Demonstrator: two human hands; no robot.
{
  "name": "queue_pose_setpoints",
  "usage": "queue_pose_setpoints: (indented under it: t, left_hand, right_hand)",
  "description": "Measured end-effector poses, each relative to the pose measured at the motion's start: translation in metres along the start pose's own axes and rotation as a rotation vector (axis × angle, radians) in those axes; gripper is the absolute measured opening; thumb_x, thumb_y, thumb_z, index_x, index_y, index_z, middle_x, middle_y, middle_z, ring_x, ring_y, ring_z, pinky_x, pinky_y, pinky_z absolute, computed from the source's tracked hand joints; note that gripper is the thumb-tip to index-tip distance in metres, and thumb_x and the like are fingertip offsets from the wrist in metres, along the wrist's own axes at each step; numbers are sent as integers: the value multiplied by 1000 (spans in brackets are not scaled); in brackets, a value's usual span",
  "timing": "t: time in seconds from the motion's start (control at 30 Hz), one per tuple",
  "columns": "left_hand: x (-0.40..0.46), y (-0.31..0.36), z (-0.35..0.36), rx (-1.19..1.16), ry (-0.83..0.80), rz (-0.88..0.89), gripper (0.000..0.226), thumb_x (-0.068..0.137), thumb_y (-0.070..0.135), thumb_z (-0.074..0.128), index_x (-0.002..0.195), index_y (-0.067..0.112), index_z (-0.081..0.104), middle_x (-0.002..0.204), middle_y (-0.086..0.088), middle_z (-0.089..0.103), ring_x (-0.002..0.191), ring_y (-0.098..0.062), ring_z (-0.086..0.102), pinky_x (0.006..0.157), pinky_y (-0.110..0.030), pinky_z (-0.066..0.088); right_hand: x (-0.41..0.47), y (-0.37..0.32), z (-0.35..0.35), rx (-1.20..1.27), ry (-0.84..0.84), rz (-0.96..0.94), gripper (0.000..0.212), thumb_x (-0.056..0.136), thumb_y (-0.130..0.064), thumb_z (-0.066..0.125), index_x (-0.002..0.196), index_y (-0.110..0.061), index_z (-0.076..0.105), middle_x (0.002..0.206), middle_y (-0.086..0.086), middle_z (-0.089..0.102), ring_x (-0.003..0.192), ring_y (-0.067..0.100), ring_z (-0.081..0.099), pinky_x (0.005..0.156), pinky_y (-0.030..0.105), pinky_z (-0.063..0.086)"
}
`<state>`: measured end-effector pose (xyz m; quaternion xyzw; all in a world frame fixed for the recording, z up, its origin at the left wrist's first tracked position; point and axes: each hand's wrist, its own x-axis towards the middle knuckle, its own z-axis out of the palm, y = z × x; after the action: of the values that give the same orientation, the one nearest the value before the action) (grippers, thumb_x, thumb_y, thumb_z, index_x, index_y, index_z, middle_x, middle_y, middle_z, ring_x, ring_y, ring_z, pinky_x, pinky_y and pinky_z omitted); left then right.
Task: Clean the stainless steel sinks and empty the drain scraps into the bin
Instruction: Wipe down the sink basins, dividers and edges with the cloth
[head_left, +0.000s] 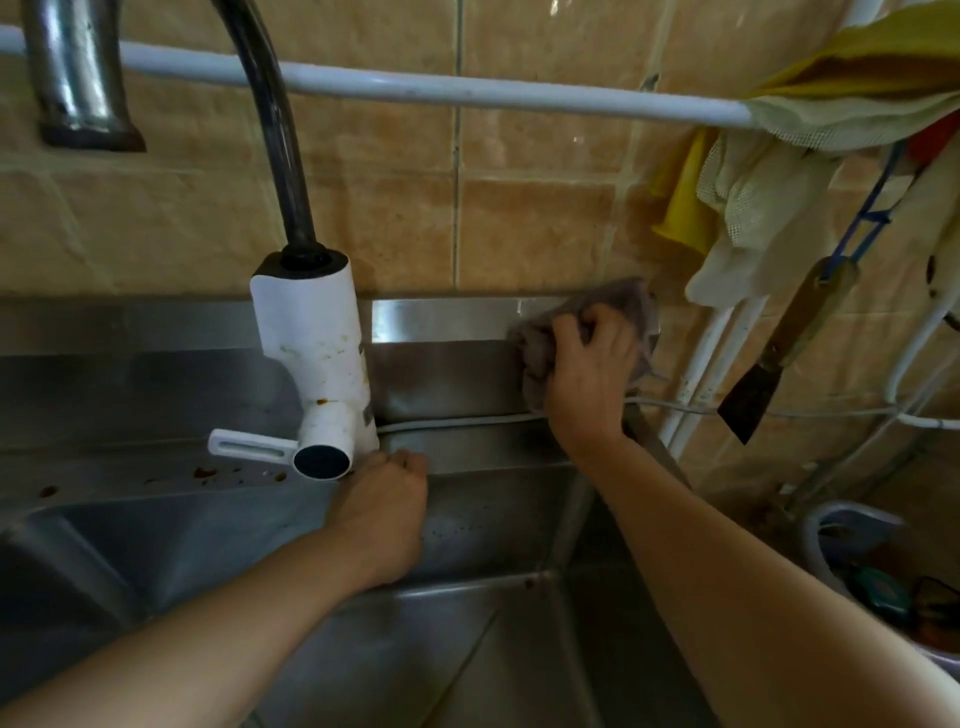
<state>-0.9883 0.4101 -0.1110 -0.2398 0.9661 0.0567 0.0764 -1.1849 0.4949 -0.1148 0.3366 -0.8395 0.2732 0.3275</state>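
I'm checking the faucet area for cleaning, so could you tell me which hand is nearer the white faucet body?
Left. The left hand rests beside the white faucet body's base; the right hand presses a cloth farther right.

- A stainless steel sink unit (457, 525) fills the lower frame, its backsplash meeting tan wall tiles at mid-height.
- A white tap body (317, 358) stands on its rear ledge, left of centre.
- Brown scraps (205, 473) dot the ledge at lower left.
- A thin white cable (457, 420) lies along the ledge, centre.

A crumpled grey cloth (540, 358) lies pressed against the stainless steel sink's (467, 530) shiny upright backsplash.
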Motion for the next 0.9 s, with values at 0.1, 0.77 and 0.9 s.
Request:
queue_pose_setpoints:
  t: [0.1,0.77,0.9]
  left_hand:
    - [-6,-12,10,-55,-3,78,72,82,2,56,145,10,23,155,-7,17,141,-22,20,111,-27,28]
    - [-14,-26,11,-106,22,150,81,87,-1,50,153,18,5,160,2,0,146,-15,5,114,-22,11]
    - [-17,-30,17,-112,45,168,84,84,2,52,153,18,6,159,3,0,146,-14,6,114,-24,18]
  right_hand:
    - [-9,-46,16,45,27,-216,14,79,-18,57,88,-9,64,101,16,46,93,32,41,78,47,43]
    - [-24,-1,-11,-198,-404,101,46,85,-19,64,128,-13,49,134,19,36,126,41,28,93,57,42]
    - [-34,-52,6,-2,-393,-298,33,70,-19,74,98,-1,68,102,27,57,100,50,52,66,49,54]
